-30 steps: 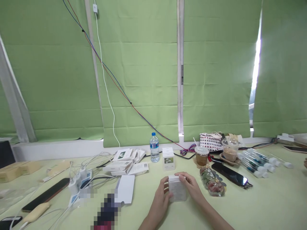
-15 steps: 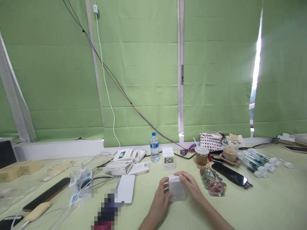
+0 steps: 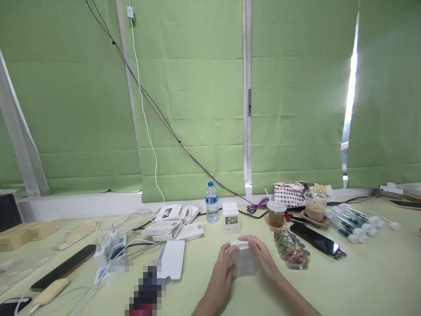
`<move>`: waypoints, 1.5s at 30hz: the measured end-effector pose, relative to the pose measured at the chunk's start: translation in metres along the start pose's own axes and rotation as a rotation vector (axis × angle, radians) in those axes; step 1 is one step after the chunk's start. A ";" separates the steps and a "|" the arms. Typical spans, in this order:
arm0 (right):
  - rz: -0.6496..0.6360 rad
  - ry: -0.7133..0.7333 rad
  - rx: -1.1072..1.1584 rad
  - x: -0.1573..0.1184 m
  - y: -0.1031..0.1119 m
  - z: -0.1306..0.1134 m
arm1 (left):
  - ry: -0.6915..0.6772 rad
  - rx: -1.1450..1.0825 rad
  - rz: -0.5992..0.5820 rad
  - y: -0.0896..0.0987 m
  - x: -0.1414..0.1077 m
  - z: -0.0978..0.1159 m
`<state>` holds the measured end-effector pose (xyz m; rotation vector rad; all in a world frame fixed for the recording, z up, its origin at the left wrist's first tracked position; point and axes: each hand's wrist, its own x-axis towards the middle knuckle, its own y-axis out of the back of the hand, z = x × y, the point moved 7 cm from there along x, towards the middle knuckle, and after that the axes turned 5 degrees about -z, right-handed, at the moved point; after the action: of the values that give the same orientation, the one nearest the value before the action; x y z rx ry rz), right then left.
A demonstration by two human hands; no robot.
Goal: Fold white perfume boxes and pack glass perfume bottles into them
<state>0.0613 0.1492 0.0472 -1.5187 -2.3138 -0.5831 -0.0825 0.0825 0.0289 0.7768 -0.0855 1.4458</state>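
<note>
Between my hands, close to the table's front, is a small whitish, partly see-through box (image 3: 244,262). My left hand (image 3: 223,272) grips its left side, with the fingers at the upper left edge and the thumb lower on the front. Along the top and right side, my right hand (image 3: 261,259) is closed on the same box. What the box contains cannot be made out. Beyond it a white carton (image 3: 231,219) with a flower picture stands upright.
Left of my hands lie a white flattened carton (image 3: 174,260) and a pile of flat white boxes (image 3: 167,227). A water bottle (image 3: 212,204) stands behind. To the right are wrapped round packets (image 3: 291,251), a drink cup (image 3: 276,215), a black device (image 3: 315,240) and capped clear tubes (image 3: 357,224).
My left fingers have shifted up and over the top left edge of the box. The box and my right hand stay almost in place.
</note>
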 end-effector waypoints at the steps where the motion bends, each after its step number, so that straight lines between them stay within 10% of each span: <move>1: -0.006 -0.003 0.000 0.000 0.000 0.000 | 0.002 -0.003 0.012 0.000 0.000 0.001; 26: -0.220 -0.029 0.081 0.004 0.001 -0.005 | 0.011 -0.110 0.020 -0.003 -0.002 -0.009; 40: 0.136 0.002 0.099 -0.003 0.005 0.004 | -0.004 0.097 0.008 0.002 -0.002 0.004; 45: 0.206 0.020 0.092 -0.005 0.010 0.009 | -0.173 0.119 -0.249 -0.023 -0.014 0.021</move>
<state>0.0722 0.1536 0.0389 -1.6721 -2.1044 -0.4302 -0.0562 0.0617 0.0282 0.9736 -0.0334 1.1545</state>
